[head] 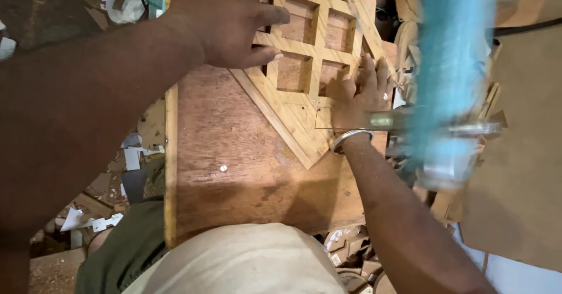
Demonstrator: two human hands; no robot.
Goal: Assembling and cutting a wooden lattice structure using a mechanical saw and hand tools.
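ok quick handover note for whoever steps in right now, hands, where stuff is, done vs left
Left hand: spread flat on the upper part of the wooden lattice panel, pressing it down, holding nothing.
Right hand: flat on the panel's lower right edge, metal bangle at the wrist, holding nothing.
Panel: lies tilted on the wooden workboard, its pointed corner toward the person; pencil lines show near that corner.
A blurred blue object is at the right; what it is cannot be told.
Done: the square openings are already cut out.
Left: the pencil-marked corner area looks uncut.
Scraps litter the floor.
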